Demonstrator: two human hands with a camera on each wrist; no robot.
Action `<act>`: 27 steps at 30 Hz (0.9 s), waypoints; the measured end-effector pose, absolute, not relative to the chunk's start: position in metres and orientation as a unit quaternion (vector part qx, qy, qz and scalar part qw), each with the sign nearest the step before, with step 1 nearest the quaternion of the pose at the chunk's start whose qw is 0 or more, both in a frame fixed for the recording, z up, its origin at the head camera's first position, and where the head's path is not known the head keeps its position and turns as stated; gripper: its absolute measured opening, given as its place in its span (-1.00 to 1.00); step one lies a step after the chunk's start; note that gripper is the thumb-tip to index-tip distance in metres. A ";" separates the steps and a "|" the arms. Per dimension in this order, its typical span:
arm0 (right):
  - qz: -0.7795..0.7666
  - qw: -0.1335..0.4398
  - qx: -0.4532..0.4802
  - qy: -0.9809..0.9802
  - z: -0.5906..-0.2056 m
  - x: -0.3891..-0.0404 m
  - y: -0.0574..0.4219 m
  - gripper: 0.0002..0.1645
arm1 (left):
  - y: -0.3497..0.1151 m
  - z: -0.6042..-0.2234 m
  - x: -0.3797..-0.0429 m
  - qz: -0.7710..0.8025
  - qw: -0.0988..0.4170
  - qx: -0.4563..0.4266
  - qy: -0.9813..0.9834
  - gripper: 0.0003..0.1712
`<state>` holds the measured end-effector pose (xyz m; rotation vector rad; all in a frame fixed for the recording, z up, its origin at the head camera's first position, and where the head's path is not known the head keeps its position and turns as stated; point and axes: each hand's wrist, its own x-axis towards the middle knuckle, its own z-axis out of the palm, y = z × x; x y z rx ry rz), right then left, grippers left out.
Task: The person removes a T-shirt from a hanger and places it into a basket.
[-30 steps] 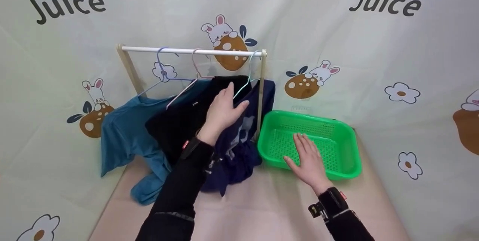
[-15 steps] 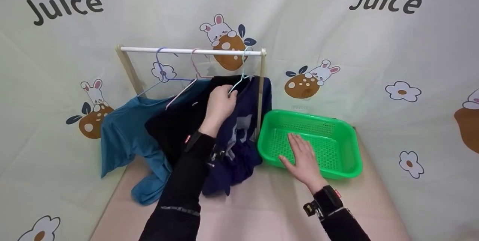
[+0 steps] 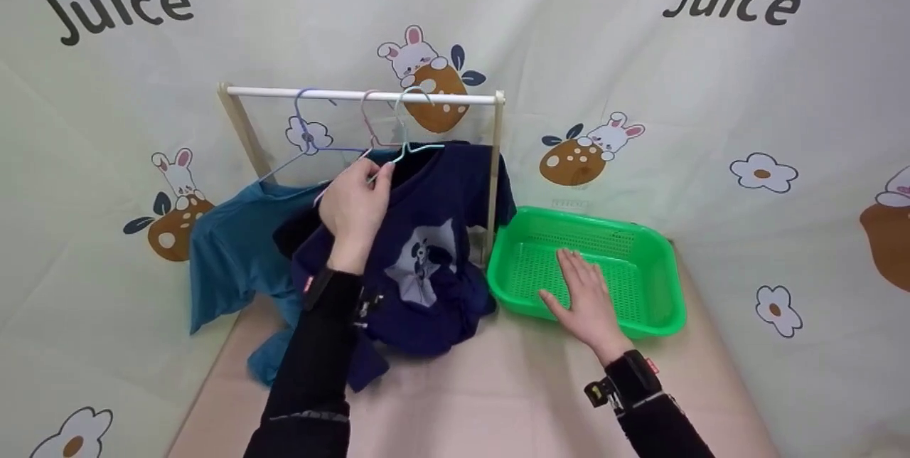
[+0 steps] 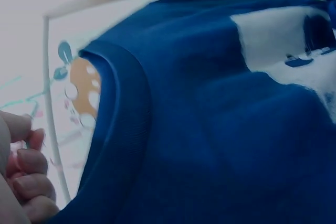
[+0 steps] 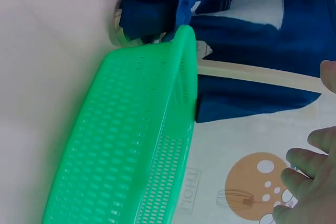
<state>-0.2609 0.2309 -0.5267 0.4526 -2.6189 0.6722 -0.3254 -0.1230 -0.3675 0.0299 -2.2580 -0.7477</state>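
Observation:
My left hand (image 3: 355, 202) pinches one arm of a mint-green hanger (image 3: 406, 138), whose hook is over the white rod (image 3: 270, 92) of a small clothes rack. On that hanger is a navy T-shirt (image 3: 455, 195) with a grey star-shaped print; its collar and print fill much of the left wrist view. Behind it, a black garment (image 3: 290, 232) on a pink hanger (image 3: 365, 111) is mostly hidden. Farther left, a teal shirt (image 3: 227, 252) is on a purple hanger (image 3: 299, 116). My right hand (image 3: 589, 305), fingers straight, hovers over the near side of a green basket (image 3: 668, 287).
The rack's right wooden post (image 3: 495, 180) stands close to the basket, with a navy sleeve beside it. A printed cloth backdrop (image 3: 640, 67) rises behind and at both sides. The tabletop (image 3: 526, 401) is pale pink.
My left hand has taken hold of the mint-green hanger and slid it left along the rod, bringing the navy T-shirt over the black garment. The right hand has barely moved.

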 end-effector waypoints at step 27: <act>0.333 0.282 0.234 -0.869 -0.498 -0.258 0.210 -0.01 | -0.179 -0.432 -0.286 -0.335 0.548 -0.224 -0.733 -0.40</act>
